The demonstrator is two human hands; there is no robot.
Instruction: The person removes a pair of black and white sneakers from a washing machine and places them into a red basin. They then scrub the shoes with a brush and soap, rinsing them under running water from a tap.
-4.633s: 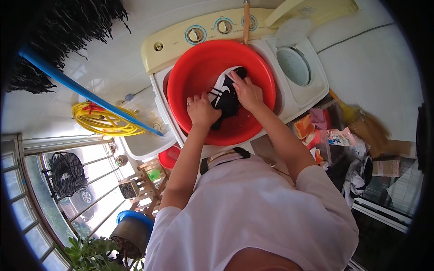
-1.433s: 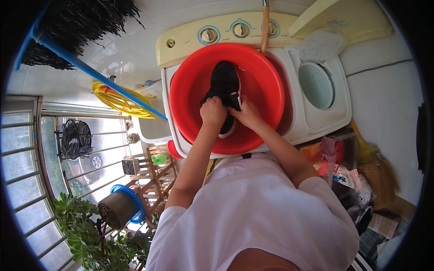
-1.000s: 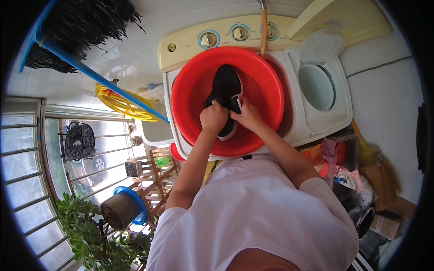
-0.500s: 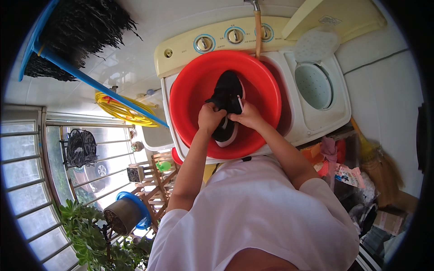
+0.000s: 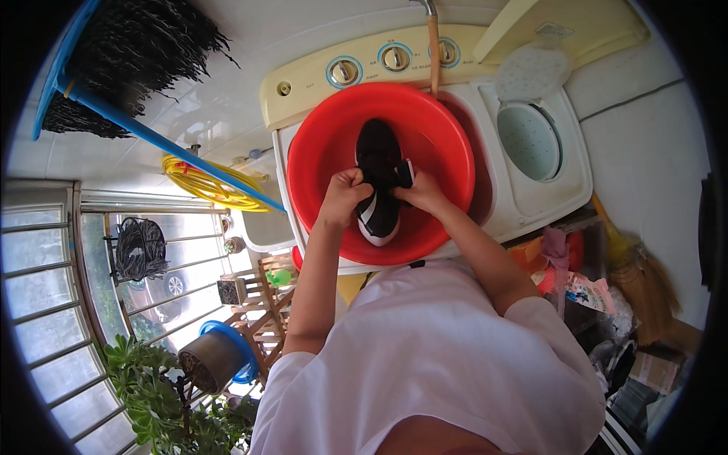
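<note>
washer (image 5: 531, 189) bears the red basin (image 5: 318, 152), where the black shoe (image 5: 377, 152) now lies lengthwise, heel toward the person; earlier it sat crosswise, so it has been turned for scrubbing. left hand (image 5: 343, 199) is closed round its side; right hand (image 5: 419, 193) is curled against its other side.

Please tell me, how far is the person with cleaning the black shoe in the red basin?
Done: the black-and-white shoe already lies inside the round red plastic basin on the cream twin-tub washing machine. In hand: the left hand and right hand both grip the shoe at its middle. Left: no suds or water are visible, so scrubbing and rinsing probably remain.
</note>
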